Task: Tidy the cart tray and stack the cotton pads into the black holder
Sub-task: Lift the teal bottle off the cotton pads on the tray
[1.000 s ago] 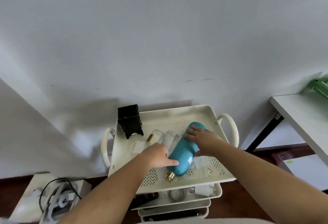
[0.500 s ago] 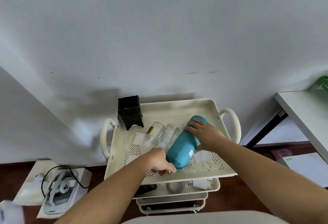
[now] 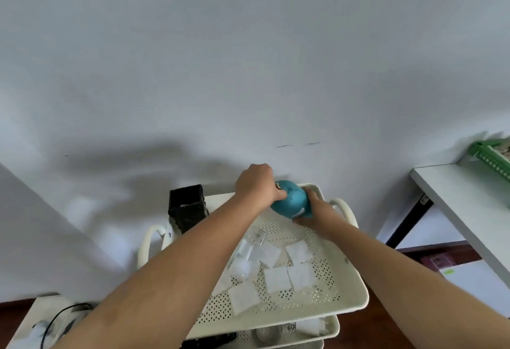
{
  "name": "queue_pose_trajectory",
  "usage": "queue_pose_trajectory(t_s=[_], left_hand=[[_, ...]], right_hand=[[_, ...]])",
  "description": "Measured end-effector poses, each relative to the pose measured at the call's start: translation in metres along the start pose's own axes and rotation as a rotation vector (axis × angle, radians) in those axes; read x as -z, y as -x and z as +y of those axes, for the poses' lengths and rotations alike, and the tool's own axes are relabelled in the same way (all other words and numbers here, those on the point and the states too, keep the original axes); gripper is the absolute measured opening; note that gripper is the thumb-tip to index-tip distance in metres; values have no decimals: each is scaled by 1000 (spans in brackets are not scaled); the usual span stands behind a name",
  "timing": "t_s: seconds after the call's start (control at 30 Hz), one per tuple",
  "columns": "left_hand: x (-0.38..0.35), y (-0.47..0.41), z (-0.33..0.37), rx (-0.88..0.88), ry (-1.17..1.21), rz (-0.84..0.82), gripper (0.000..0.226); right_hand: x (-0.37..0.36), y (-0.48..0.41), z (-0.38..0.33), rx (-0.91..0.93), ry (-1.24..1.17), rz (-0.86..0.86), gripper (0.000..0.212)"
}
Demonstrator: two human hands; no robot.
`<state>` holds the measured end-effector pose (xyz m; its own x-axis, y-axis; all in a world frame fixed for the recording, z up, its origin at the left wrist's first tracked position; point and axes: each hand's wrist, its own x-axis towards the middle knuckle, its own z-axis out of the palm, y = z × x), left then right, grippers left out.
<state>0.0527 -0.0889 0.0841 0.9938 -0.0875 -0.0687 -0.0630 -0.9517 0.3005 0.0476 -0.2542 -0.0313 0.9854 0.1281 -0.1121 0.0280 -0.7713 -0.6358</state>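
Centre frame, head view: rounded teal plastic bottle point(image 3: 289, 201) held at the far right corner of the cream perforated cart tray point(image 3: 350, 300). Left hand point(image 3: 256, 184) closed over its gold-capped top, right hand point(image 3: 317, 212) cupping its base, probably standing it clear. Square white cotton pads point(image 3: 276, 279) loose mid-tray beside clear bottles point(image 3: 248, 249); black square holder point(image 3: 189, 207) at the upper-left rim, approach open.

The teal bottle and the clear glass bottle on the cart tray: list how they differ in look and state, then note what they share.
The teal bottle is opaque and coloured; the clear glass bottle is see-through. The teal bottle is gripped by the left hand and right hand at the tray's far edge; the glass bottle lies untouched mid-tray among cotton pads. Both are on the top tray.
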Motion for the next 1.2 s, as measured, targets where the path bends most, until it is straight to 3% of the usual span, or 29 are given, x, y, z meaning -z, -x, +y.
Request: queue_pose_trajectory(t_s=[0.13,0.33,0.6,0.7,0.83,0.97,1.07,1.2], left_hand=[[-5,-19,27,-75,20,71,27],[-13,-40,50,-178,-30,77,33],[-15,-47,55,-188,-46,74,33],[-13,-44,45,-173,49,27,37],[-11,-31,6,-96,244,-5,41],[-23,-10,-55,12,204,-4,28],[-41,12,-102,110,109,-69,34],[-72,46,-142,171,14,-161,43]], right_hand=[[1,-4,5,-118,-147,74,73],[1,-7,12,-222,-246,47,85],[0,-2,10,-289,-320,27,86],[4,0,3,-373,-197,-23,65],[6,10,-12,-508,-154,-229,36],[-13,12,-38,-285,18,-330,33],[-39,14,-59,74,206,-275,31],[-76,17,-70,368,396,-262,46]])
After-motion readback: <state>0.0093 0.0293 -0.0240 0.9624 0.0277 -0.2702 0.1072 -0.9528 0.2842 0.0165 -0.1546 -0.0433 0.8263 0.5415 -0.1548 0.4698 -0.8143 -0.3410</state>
